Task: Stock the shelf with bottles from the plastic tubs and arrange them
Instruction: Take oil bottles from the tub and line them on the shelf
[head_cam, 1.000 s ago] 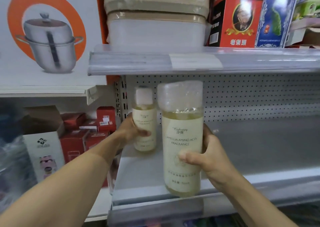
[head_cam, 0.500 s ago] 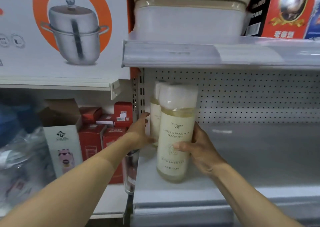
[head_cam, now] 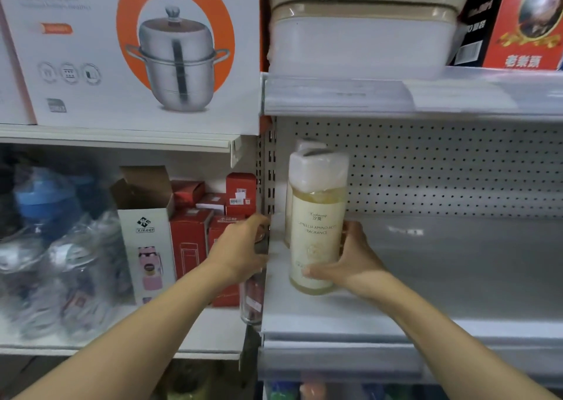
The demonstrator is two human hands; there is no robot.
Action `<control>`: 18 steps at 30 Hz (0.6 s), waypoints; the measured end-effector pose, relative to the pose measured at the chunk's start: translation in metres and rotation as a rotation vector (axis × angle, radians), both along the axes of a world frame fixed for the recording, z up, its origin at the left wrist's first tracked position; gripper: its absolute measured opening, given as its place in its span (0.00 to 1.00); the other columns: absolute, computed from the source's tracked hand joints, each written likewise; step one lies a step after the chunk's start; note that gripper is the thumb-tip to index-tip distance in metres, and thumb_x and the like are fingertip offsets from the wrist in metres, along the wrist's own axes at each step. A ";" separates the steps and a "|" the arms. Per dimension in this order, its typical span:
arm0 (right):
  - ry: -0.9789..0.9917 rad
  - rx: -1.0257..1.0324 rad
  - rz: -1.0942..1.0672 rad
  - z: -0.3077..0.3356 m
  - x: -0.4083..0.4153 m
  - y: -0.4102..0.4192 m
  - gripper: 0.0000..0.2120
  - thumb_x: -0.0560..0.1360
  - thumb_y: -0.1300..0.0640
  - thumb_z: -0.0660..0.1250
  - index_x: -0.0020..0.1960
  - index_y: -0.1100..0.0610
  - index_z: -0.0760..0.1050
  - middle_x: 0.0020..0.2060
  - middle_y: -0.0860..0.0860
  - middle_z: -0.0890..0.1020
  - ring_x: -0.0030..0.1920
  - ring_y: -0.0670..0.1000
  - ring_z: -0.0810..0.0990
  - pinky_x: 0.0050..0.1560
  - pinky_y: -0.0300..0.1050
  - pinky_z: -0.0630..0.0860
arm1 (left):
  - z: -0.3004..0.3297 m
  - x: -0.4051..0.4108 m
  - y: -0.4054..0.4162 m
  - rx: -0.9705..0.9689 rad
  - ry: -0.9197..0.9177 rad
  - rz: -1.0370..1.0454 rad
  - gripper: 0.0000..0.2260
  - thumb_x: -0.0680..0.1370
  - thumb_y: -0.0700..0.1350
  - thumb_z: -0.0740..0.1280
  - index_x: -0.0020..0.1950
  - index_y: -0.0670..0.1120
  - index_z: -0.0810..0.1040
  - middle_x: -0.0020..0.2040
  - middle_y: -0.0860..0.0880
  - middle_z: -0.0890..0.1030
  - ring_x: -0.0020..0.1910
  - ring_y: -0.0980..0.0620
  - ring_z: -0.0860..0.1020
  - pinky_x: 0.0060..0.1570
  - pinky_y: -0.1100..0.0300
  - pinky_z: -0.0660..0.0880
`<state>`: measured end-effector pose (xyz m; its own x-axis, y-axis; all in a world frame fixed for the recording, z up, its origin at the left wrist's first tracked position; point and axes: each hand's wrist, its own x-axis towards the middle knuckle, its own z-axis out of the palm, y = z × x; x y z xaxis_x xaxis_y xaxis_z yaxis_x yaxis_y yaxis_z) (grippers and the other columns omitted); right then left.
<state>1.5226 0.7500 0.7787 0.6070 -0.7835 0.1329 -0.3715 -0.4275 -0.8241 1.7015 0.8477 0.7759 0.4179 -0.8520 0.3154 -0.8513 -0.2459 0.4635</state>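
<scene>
A tall clear bottle (head_cam: 316, 216) of pale yellow liquid with a white cap and cream label stands on the grey metal shelf (head_cam: 457, 262), near its left end. My right hand (head_cam: 350, 265) grips its lower part from the right, thumb across the front. A second matching bottle (head_cam: 306, 144) stands right behind it, mostly hidden; only its cap and left edge show. My left hand (head_cam: 240, 247) is off the bottles, at the shelf's left upright, fingers loosely curled and holding nothing that I can make out.
A perforated back panel (head_cam: 441, 171) closes the shelf; the upper shelf (head_cam: 396, 97) carries a white tub and red boxes. The left bay holds red boxes (head_cam: 190, 241), a white XiKeer box (head_cam: 146, 238), wrapped jugs (head_cam: 61, 262) and a clear glass (head_cam: 253, 296) at the edge.
My left hand let go of the rear bottle and drew back to the upright. My right hand pushed the front bottle deeper in and set it in front of the rear one.
</scene>
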 end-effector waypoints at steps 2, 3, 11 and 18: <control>0.105 -0.064 -0.052 -0.004 0.001 0.006 0.34 0.63 0.52 0.79 0.56 0.53 0.57 0.60 0.49 0.71 0.56 0.50 0.73 0.50 0.41 0.73 | 0.000 0.001 0.002 0.023 -0.007 0.009 0.27 0.71 0.42 0.74 0.68 0.49 0.70 0.63 0.49 0.77 0.61 0.48 0.76 0.59 0.50 0.77; 0.120 -0.080 -0.063 -0.005 0.002 0.005 0.33 0.64 0.52 0.79 0.56 0.54 0.58 0.60 0.50 0.72 0.58 0.51 0.74 0.49 0.41 0.73 | -0.001 0.001 0.003 0.031 -0.011 0.013 0.26 0.71 0.42 0.74 0.67 0.50 0.70 0.63 0.49 0.77 0.61 0.48 0.76 0.58 0.50 0.77; 0.040 -0.080 -0.039 -0.008 0.015 -0.016 0.30 0.64 0.58 0.79 0.57 0.57 0.64 0.60 0.52 0.76 0.59 0.52 0.76 0.51 0.41 0.74 | -0.011 0.005 0.003 0.053 -0.016 0.012 0.25 0.73 0.41 0.72 0.68 0.50 0.70 0.63 0.49 0.77 0.61 0.47 0.76 0.58 0.49 0.77; -0.035 -0.103 -0.048 -0.015 0.035 -0.033 0.30 0.65 0.60 0.78 0.61 0.60 0.67 0.59 0.52 0.77 0.58 0.52 0.77 0.49 0.39 0.72 | -0.011 0.009 -0.004 0.050 -0.057 -0.008 0.24 0.73 0.41 0.72 0.67 0.48 0.72 0.62 0.48 0.78 0.61 0.47 0.77 0.57 0.49 0.77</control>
<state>1.5579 0.7169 0.7635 0.5623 -0.7929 0.2349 -0.3651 -0.4929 -0.7898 1.7107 0.8437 0.7647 0.3931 -0.8707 0.2956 -0.8783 -0.2603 0.4012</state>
